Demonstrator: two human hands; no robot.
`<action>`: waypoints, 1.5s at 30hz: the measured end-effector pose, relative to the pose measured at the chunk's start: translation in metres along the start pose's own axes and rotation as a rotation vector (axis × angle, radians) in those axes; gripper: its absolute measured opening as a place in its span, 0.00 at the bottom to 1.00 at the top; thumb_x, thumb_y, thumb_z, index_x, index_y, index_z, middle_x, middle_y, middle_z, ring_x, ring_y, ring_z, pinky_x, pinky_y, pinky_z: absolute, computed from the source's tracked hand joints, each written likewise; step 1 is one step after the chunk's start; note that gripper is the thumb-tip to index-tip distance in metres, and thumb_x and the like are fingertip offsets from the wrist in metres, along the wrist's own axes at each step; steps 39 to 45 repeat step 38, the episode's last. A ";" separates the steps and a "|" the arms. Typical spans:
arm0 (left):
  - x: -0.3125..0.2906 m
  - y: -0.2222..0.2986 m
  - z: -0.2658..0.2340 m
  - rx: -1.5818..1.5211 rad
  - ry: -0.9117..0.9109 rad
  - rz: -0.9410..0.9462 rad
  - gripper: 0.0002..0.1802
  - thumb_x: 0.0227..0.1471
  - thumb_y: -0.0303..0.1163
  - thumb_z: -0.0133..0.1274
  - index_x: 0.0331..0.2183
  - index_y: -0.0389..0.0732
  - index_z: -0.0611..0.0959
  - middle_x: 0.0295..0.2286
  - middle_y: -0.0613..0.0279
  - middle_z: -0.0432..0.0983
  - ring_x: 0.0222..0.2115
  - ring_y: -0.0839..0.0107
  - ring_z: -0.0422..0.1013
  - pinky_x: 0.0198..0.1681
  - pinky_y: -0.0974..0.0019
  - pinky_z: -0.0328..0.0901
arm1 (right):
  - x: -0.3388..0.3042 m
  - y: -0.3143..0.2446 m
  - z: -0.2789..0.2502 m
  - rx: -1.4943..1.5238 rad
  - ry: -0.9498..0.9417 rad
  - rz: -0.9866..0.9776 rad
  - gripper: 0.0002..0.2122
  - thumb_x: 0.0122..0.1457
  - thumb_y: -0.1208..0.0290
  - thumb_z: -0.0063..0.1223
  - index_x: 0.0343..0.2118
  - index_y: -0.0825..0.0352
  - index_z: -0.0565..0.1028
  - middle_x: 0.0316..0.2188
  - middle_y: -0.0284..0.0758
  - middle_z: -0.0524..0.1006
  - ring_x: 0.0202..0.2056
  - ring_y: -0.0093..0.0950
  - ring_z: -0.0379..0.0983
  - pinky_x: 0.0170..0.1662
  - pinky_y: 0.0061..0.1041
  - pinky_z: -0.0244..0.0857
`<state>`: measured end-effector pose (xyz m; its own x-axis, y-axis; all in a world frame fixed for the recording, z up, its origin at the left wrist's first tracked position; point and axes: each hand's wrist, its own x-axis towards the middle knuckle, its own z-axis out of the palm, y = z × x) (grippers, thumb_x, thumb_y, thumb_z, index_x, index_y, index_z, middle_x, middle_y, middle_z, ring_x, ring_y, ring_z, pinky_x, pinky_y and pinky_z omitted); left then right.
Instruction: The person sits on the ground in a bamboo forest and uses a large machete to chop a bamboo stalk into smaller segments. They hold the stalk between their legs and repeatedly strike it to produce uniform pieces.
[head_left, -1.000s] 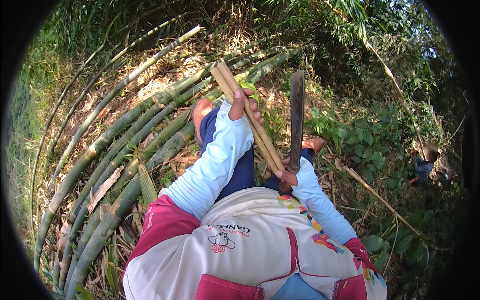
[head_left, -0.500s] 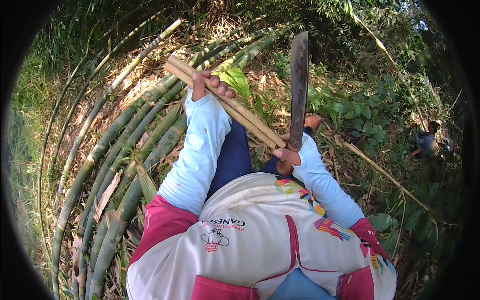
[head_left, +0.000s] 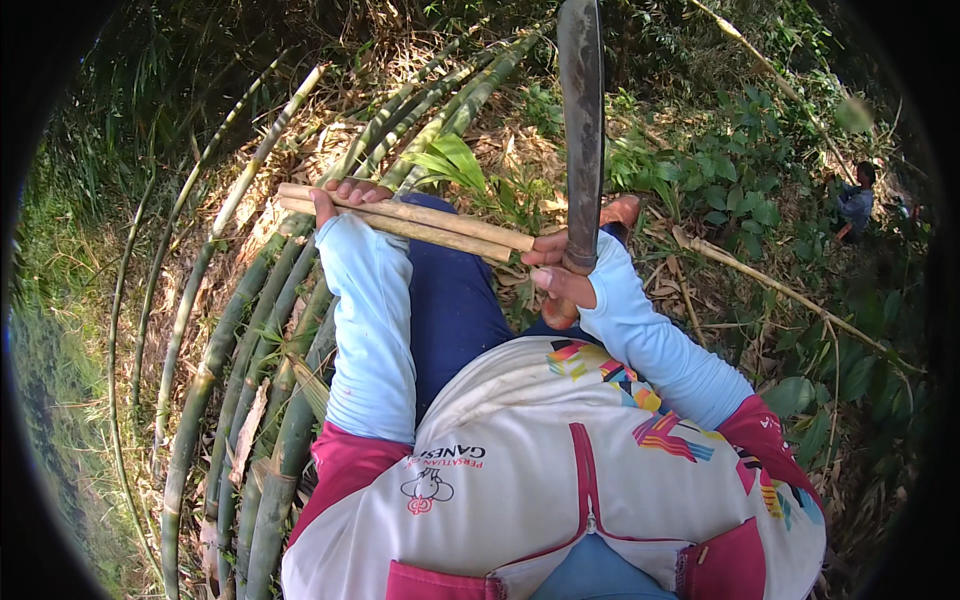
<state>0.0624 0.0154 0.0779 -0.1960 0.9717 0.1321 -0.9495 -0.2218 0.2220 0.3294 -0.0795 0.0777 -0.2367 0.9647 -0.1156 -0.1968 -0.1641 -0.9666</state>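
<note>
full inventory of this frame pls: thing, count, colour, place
split bamboo strips: two, tan, held side by side across the middle, running from hand to hand
machete: one, dark worn blade, upright, centre top
felled bamboo poles: several, exact count unclear, green, lying side by side on the left
thin dry stick: one, pale brown, on the ground at right
leafy plant: one, bright green, behind the strips
dry leaves: many, brown, covering the ground
another person: one, bluish clothing, far right among plants
foot: one, bare, behind the machete
left hand: grips the strips' far end
right hand: grips the machete handle and the strips' near end
</note>
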 end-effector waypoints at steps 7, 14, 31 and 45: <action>-0.001 0.000 -0.005 -0.156 0.094 -0.053 0.16 0.61 0.44 0.47 0.29 0.42 0.71 0.23 0.67 0.64 0.25 0.74 0.62 0.34 0.67 0.64 | -0.003 -0.016 0.011 0.020 -0.005 -0.019 0.18 0.52 0.76 0.61 0.46 0.74 0.71 0.40 0.43 0.78 0.35 0.25 0.75 0.39 0.25 0.72; -0.014 -0.003 0.004 -0.143 0.098 -0.160 0.12 0.63 0.41 0.44 0.32 0.43 0.70 0.24 0.69 0.65 0.26 0.74 0.65 0.43 0.60 0.63 | -0.017 -0.044 0.025 0.234 -0.113 0.069 0.17 0.52 0.80 0.59 0.46 0.72 0.71 0.40 0.45 0.76 0.26 0.23 0.74 0.27 0.23 0.71; -0.017 0.015 0.021 -0.056 -0.065 -0.025 0.14 0.62 0.47 0.44 0.33 0.46 0.72 0.27 0.72 0.68 0.28 0.76 0.66 0.41 0.48 0.61 | -0.014 -0.038 0.028 0.249 -0.034 -0.050 0.18 0.52 0.82 0.59 0.47 0.70 0.72 0.39 0.45 0.77 0.30 0.24 0.73 0.32 0.26 0.70; -0.029 0.002 0.040 0.327 -0.133 0.254 0.20 0.55 0.50 0.55 0.39 0.47 0.70 0.24 0.64 0.66 0.25 0.67 0.65 0.31 0.57 0.65 | 0.025 0.018 -0.016 -0.003 -0.044 -0.176 0.19 0.51 0.77 0.61 0.47 0.73 0.71 0.35 0.42 0.78 0.29 0.24 0.74 0.31 0.21 0.70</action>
